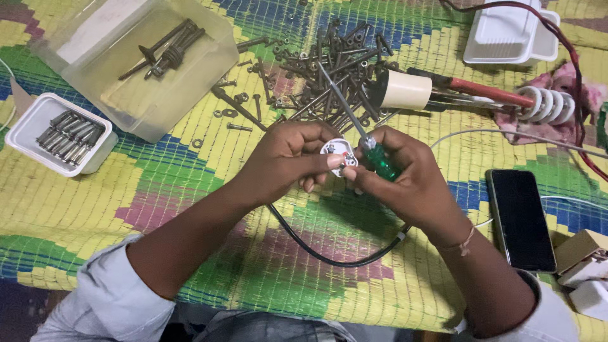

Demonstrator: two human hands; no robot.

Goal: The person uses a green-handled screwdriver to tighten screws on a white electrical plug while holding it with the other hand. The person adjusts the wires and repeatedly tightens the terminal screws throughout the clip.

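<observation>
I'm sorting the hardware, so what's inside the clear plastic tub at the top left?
The clear plastic tub holds a few long dark bolts with nuts, lying crossed. A pale sheet covers its far corner, so anything beneath is hidden.

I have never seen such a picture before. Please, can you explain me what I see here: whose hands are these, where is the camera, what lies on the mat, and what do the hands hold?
The one picture comes from a camera on a person's head, looking down at their own bare hands. The left hand holds a small white round part with a black cable. The right hand holds a green-handled screwdriver.

On the colourful woven mat lie a pile of dark bolts and nuts, a clear plastic box, a small white tray of metal pieces, a white coil and a dark phone.
</observation>
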